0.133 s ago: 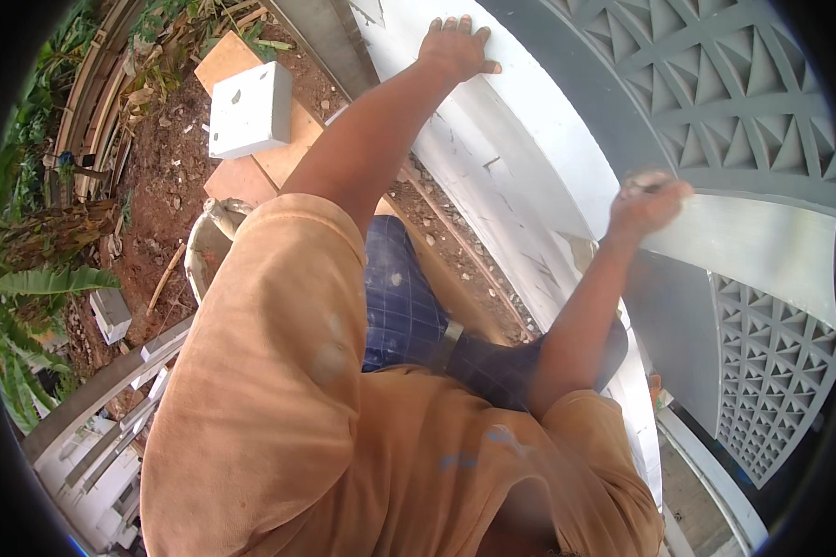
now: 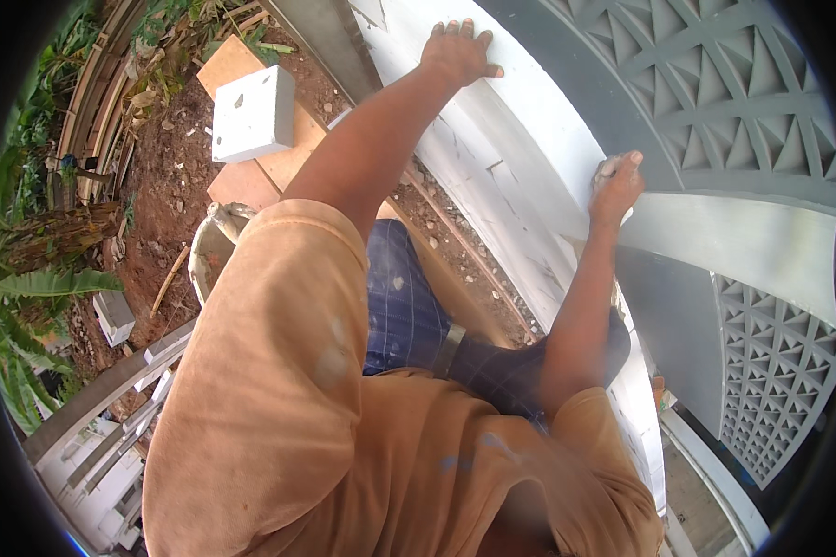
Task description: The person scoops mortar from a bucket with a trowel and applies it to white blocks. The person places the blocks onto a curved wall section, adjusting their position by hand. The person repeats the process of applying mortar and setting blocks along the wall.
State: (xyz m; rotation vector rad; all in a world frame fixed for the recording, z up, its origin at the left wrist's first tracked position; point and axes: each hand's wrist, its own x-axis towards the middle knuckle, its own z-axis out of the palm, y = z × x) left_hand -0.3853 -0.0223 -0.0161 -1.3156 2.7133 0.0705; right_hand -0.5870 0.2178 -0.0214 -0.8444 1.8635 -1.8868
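Note:
My left hand lies flat on the white top of the block wall, fingers spread, holding nothing. Further right, my right hand is curled closed over the same wall top, where it meets the grey panel. Dusty grey-white patches show at its fingers, and a small pale edge shows under the palm. What it grips is mostly hidden, so I cannot make it out. Joint lines and small chips mark the wall's side below my hands.
Grey panels with triangular relief border the wall on the right. At left, a white block rests on orange-brown boards over reddish soil. A whitened bucket stands beside my left sleeve. Plants grow at the far left.
My right hand has moved left and slightly away from me, onto the wall's top edge, and its motion blur has gone. My left hand stays in place.

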